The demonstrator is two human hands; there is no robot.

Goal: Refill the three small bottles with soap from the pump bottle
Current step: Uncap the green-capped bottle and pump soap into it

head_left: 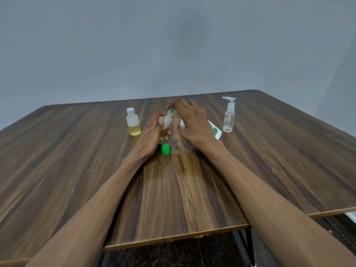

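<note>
Near far table edge [192, 94], hands [154, 130]

Head view, downward over table [192, 189]

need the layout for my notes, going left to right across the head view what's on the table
small bottle with white cap → left hand gripping a tilted small bottle → right hand over a white and green tube → clear pump bottle. The green cap sits nearer, between the hands.

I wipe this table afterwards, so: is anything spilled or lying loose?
Yes. A shiny wet-looking patch darkens the table near the green cap, which lies loose; a white tube lies flat.
</note>
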